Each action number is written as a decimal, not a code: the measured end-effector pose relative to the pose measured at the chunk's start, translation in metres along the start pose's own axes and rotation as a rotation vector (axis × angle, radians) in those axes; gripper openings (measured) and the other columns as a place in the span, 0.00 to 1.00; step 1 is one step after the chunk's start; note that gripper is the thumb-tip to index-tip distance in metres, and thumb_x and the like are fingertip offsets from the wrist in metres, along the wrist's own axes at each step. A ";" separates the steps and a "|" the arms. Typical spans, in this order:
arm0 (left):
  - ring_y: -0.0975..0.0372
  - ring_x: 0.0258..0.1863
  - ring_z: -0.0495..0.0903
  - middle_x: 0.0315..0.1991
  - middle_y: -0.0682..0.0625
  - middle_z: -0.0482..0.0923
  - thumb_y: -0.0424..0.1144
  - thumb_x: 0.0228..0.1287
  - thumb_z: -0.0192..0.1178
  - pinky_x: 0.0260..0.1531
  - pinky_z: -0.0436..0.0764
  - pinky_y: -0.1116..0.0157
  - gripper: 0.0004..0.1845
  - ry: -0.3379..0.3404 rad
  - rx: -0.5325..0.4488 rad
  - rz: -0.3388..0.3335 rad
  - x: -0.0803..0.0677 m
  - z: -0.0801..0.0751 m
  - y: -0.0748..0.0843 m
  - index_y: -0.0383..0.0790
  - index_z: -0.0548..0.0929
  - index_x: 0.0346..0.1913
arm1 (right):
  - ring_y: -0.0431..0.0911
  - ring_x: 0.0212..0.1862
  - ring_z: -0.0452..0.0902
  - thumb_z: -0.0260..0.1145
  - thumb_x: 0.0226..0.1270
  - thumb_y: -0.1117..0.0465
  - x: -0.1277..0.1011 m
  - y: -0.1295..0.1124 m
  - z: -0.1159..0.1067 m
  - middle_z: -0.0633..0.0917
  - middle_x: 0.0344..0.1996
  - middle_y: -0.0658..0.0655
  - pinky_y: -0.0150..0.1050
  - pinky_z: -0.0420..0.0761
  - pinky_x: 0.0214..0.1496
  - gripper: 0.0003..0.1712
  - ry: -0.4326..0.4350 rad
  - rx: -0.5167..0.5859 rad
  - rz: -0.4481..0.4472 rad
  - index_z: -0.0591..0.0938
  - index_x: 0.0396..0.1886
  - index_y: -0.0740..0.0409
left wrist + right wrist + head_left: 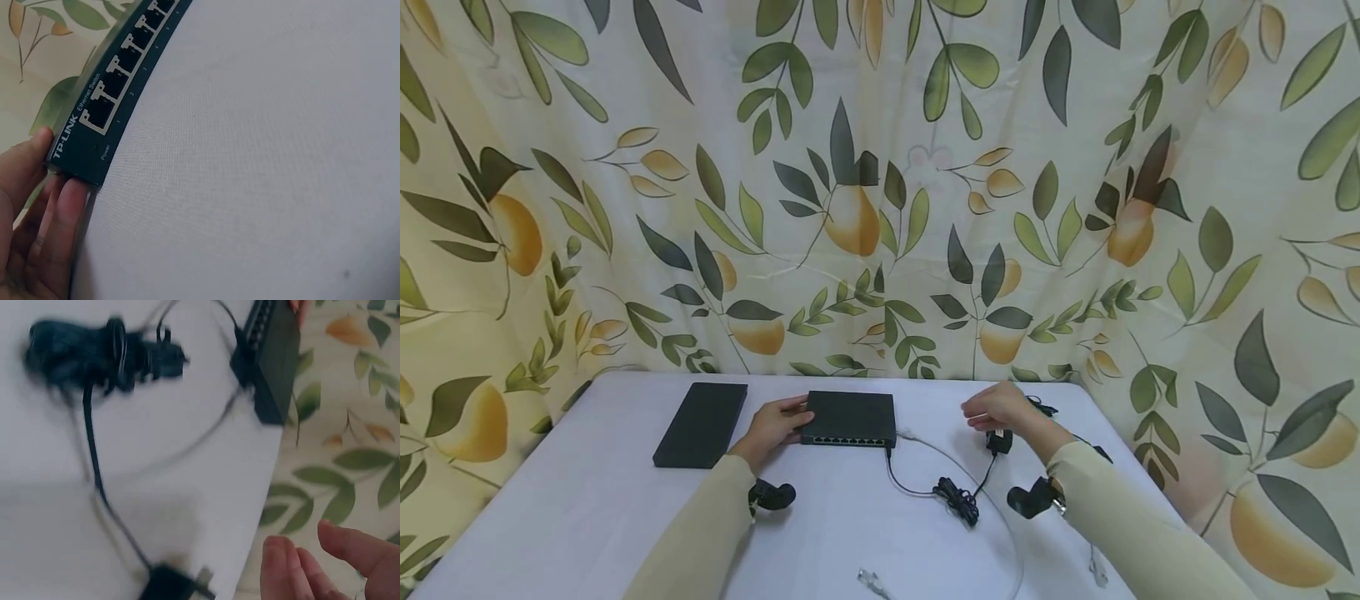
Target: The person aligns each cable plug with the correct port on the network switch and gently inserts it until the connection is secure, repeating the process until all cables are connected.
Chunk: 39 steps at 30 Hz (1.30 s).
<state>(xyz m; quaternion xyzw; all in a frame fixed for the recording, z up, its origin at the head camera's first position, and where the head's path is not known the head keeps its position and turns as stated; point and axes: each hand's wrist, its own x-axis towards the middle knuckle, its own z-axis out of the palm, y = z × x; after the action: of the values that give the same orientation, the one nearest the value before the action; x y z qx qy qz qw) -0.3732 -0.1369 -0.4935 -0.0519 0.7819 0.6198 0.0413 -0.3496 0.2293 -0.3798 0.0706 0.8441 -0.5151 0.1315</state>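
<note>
My left hand [772, 429] grips the left end of a black TP-LINK Ethernet switch [850, 412], thumb on top and fingers at its underside in the left wrist view. The row of ports [115, 84] faces the front. From the switch's right end run a thin black power cord [904, 490] and a light grey network cable [958, 462]. My right hand [1000, 406] is in the air just above a black power adapter [998, 442]. In the right wrist view its fingers [281, 565] and thumb are apart, holding nothing.
A flat black box [702, 425] lies left of the switch. The cord's tied bundle [957, 502] rests in front of the adapter. A loose network plug [872, 581] lies at the front, another plug [1097, 567] by the right forearm. Behind the table hangs a leaf-patterned curtain [917, 275].
</note>
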 end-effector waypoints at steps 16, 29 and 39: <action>0.56 0.45 0.76 0.49 0.48 0.76 0.43 0.49 0.67 0.34 0.80 0.64 0.27 0.036 0.014 -0.010 -0.004 0.000 0.000 0.46 0.76 0.56 | 0.47 0.30 0.78 0.66 0.55 0.63 0.025 0.063 -0.049 0.78 0.36 0.64 0.36 0.80 0.34 0.25 0.203 0.011 0.256 0.71 0.49 0.73; 0.56 0.44 0.77 0.47 0.47 0.77 0.42 0.49 0.68 0.33 0.80 0.63 0.27 0.042 0.015 0.006 -0.007 0.003 -0.001 0.45 0.77 0.55 | 0.52 0.39 0.76 0.66 0.54 0.67 0.019 0.085 -0.036 0.74 0.47 0.68 0.40 0.80 0.38 0.34 0.171 0.207 0.249 0.66 0.61 0.67; 0.55 0.45 0.77 0.49 0.47 0.76 0.44 0.49 0.67 0.34 0.80 0.63 0.29 0.019 0.025 0.030 -0.005 0.001 -0.001 0.44 0.75 0.56 | 0.52 0.40 0.76 0.65 0.55 0.69 0.019 0.081 -0.031 0.71 0.50 0.70 0.40 0.80 0.39 0.35 0.161 0.238 0.265 0.63 0.63 0.66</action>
<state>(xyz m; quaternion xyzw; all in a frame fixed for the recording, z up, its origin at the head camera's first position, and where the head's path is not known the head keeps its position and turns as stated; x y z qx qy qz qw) -0.3680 -0.1358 -0.4940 -0.0457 0.7907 0.6100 0.0254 -0.3521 0.2941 -0.4412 0.2370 0.7685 -0.5819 0.1208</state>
